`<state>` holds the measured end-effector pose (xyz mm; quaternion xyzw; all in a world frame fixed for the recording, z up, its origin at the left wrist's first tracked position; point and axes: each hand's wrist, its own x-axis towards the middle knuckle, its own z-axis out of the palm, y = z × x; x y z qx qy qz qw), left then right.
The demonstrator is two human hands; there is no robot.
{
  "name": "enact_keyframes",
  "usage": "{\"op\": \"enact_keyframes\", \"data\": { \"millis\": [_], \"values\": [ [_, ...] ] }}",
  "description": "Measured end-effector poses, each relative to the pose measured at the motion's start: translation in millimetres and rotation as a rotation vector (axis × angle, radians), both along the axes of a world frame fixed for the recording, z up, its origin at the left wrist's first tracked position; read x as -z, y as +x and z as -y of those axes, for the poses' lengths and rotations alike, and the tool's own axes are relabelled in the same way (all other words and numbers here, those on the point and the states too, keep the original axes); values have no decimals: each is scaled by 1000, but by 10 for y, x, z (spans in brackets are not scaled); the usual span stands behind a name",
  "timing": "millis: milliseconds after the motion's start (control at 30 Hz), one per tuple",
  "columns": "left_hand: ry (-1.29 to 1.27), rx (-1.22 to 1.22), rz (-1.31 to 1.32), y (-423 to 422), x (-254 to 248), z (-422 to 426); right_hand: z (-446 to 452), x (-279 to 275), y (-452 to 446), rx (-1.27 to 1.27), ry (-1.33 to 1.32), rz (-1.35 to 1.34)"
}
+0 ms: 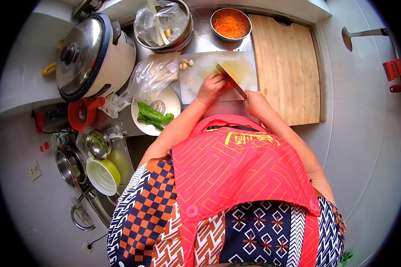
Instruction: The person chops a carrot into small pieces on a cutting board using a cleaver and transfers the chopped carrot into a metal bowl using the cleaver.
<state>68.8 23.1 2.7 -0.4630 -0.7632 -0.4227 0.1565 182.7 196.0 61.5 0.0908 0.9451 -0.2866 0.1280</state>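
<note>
My right hand [257, 104] grips the handle of a kitchen knife [232, 82], whose broad blade slants up and left over a white cutting board [191, 91]. Against the blade's left side, the fingers of my left hand [211, 88] are curled down on a piece of carrot, mostly hidden by fingers and blade. Orange carrot bits [228, 84] show beside the blade, and the board is stained yellow-orange. Several garlic cloves [186, 64] lie at the board's upper left edge. Beyond the board, a metal bowl [214, 27] holds shredded carrot [228, 26].
A wooden board [287, 66] lies to the right. Left of me are a plate [171, 100] with green peppers [151, 116], a plastic bag [151, 78] and a large cooker [98, 58]. A bag-lined pot [187, 31] stands behind. A green-and-white colander [103, 175] sits lower left.
</note>
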Motion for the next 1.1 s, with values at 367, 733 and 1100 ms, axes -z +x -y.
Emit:
{"op": "enact_keyframes", "data": {
  "millis": [367, 733, 1100],
  "values": [
    [-4, 1, 2, 8, 92, 18, 34, -197, 41, -24, 7, 39],
    [-24, -4, 18, -6, 155, 20, 25, -308, 89, -27, 10, 91],
    [-10, 1, -10, -33, 112, -19, 2, -39, -29, -30, 30, 77]
  ]
}}
